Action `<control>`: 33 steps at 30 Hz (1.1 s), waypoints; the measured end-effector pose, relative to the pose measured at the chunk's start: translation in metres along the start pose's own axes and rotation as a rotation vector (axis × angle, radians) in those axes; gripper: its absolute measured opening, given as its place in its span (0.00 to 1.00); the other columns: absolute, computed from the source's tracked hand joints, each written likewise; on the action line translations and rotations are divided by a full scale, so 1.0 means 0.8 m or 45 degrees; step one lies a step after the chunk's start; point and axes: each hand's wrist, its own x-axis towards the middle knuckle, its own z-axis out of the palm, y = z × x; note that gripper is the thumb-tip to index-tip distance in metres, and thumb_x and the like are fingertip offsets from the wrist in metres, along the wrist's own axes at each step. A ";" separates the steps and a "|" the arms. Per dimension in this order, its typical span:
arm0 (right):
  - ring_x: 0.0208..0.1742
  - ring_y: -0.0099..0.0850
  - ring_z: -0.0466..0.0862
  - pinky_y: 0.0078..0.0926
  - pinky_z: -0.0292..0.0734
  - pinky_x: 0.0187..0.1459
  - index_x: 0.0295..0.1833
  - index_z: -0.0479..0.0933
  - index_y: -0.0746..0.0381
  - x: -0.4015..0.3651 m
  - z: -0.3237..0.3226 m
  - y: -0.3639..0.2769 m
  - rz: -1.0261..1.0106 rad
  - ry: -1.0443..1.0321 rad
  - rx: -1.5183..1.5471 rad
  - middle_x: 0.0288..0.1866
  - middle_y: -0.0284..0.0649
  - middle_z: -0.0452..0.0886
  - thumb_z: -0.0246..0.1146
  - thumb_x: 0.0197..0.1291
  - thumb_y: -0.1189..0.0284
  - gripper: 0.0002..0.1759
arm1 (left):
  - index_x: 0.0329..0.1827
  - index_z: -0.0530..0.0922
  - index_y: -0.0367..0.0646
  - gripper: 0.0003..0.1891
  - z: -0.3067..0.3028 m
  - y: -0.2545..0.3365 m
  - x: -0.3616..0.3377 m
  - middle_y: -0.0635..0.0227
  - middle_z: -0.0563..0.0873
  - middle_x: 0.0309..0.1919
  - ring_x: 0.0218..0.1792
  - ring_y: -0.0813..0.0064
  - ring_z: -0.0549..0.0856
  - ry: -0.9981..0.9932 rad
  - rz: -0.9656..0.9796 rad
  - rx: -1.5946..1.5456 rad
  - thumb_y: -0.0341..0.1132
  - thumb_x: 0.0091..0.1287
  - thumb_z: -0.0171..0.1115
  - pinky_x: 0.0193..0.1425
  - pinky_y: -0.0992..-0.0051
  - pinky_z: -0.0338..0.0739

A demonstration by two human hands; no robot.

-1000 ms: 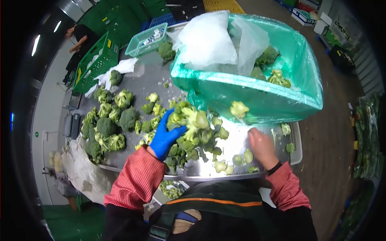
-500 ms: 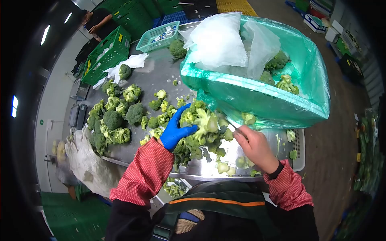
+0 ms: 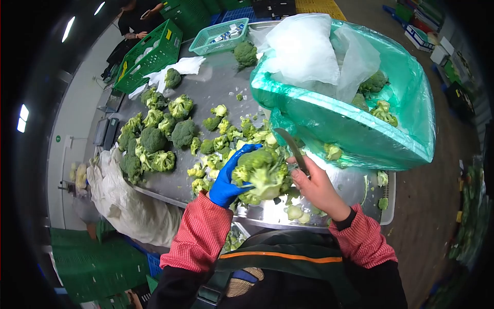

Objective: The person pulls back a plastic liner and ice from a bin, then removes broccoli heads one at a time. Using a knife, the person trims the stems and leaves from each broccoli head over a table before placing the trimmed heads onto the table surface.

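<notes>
My left hand (image 3: 226,184), in a blue glove, is closed around a broccoli head (image 3: 265,177) with its pale cut stem turned toward me. My bare right hand (image 3: 318,186) grips a knife (image 3: 292,147); the blade points up and to the left, apart from the broccoli, and the fingers cover its handle. Small broccoli florets (image 3: 218,141) lie scattered on the metal table (image 3: 216,82) beyond my left hand. Below my right hand are trimmed stem pieces (image 3: 295,212). Several whole broccoli heads (image 3: 153,139) are heaped at the left.
A tub lined with green plastic (image 3: 339,131) stands at the back right, with broccoli and white ice bags (image 3: 303,49). Behind are a light green basket (image 3: 218,38) and a green crate (image 3: 146,59). A person (image 3: 139,20) stands beyond the crate. A white sack (image 3: 123,201) hangs at the left edge.
The knife has come away from the broccoli and its blade now points upward. My left hand has turned the broccoli and brought it slightly nearer. The view has shifted a little.
</notes>
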 end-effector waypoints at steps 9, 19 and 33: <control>0.18 0.16 0.67 0.15 0.62 0.18 0.66 0.61 0.63 0.020 0.048 0.017 0.170 -0.028 0.290 0.28 0.32 0.73 0.58 0.71 0.57 0.28 | 0.75 0.60 0.40 0.48 -0.006 0.023 -0.012 0.61 0.67 0.70 0.72 0.66 0.65 0.021 -0.026 0.272 0.26 0.47 0.74 0.77 0.66 0.56; 0.19 0.23 0.71 0.23 0.67 0.19 0.49 0.67 0.62 0.026 0.083 0.039 0.439 -0.106 0.967 0.29 0.37 0.76 0.52 0.74 0.55 0.19 | 0.76 0.54 0.43 0.50 -0.008 -0.015 -0.036 0.60 0.63 0.71 0.71 0.66 0.65 0.239 -0.074 -0.072 0.30 0.51 0.76 0.74 0.66 0.60; 0.23 0.33 0.82 0.30 0.76 0.23 0.33 0.71 0.58 -0.007 0.035 -0.006 -0.629 0.205 -1.489 0.27 0.39 0.75 0.62 0.57 0.72 0.06 | 0.71 0.63 0.41 0.46 -0.008 0.002 -0.020 0.59 0.69 0.66 0.69 0.62 0.68 0.503 0.011 0.726 0.38 0.49 0.80 0.75 0.65 0.58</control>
